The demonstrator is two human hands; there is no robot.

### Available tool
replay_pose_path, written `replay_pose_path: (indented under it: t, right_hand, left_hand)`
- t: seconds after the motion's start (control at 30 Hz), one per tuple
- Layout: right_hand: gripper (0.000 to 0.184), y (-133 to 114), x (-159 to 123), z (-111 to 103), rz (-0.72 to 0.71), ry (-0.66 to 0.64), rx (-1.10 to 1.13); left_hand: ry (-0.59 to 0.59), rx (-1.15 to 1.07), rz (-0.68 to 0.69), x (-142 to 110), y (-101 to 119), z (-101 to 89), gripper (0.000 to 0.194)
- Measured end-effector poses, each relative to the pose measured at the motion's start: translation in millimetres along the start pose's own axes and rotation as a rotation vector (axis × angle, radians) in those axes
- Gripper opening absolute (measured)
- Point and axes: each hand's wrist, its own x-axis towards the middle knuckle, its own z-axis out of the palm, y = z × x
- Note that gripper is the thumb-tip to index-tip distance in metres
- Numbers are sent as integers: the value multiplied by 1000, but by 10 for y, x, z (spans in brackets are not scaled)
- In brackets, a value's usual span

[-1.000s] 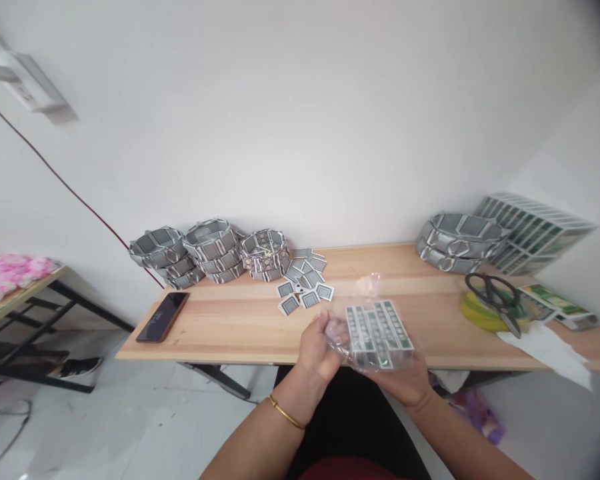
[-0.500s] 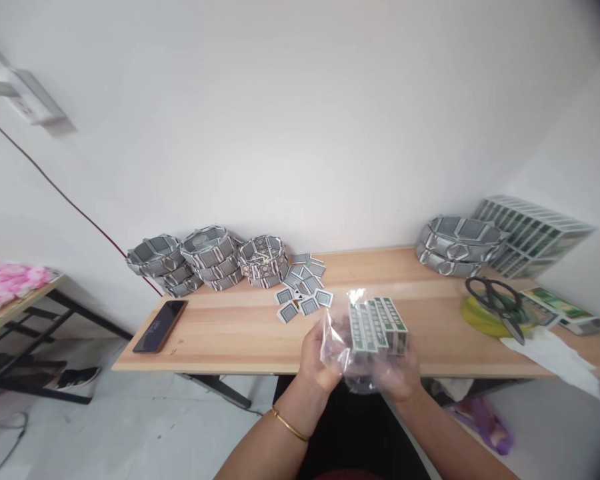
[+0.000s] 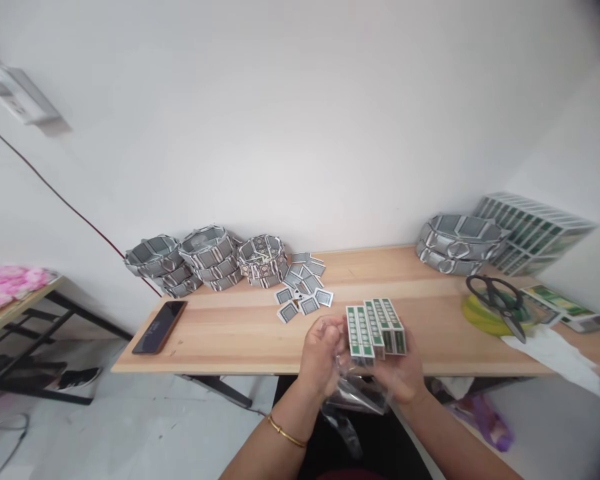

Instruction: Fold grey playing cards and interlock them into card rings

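Several green-and-white playing card boxes [image 3: 375, 327], pressed side by side, are held over the table's front edge. My right hand [image 3: 405, 370] grips them from below and the right, its fingers partly hidden under the boxes. Clear plastic wrap [image 3: 355, 393] hangs below the boxes, crumpled. My left hand [image 3: 323, 353] is closed on this wrap at the boxes' left side. Loose folded playing cards [image 3: 305, 283] lie just beyond my left hand. A gold bracelet circles my left wrist.
Rings of folded cards [image 3: 211, 257] stand stacked at the back left, with more rings [image 3: 457, 243] at the back right. A phone [image 3: 160, 327] lies left. Black scissors [image 3: 500, 303] rest on yellow tape [image 3: 480, 319], near white paper [image 3: 555, 360] and stacked card boxes [image 3: 535, 230].
The clear plastic has come down off the boxes and now hangs under them. My left hand has closed on it. The boxes' tops show uncovered.
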Motion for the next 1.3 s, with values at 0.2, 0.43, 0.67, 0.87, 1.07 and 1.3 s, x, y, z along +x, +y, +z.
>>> replay_pose_path:
  t: [0.2,0.43,0.67,0.87,1.07,1.3]
  right_hand:
    - [29,-15,39,2,-114,143,67]
    - [28,-90,52,-18,-84,91,84]
    - [25,-243,7,152,23,145,92]
    - [19,-379,106,133,-42,178,-47]
    - [26,-731,454,181,-59,160,-353]
    - [13,-1194,867,-8,-84,176,-967]
  left_hand:
    - [-206,649,198,-82,166,13,68]
    - [-339,1239,317,-142,284,85,67]
    - [-288,1340,254,-169,186,3,23]
    - [-257,1205,99,-216,109,-112,24]
    - [-99,968,-119,-253,78,-163,21]
    - [59,1005,99,-50,-7,-432,19]
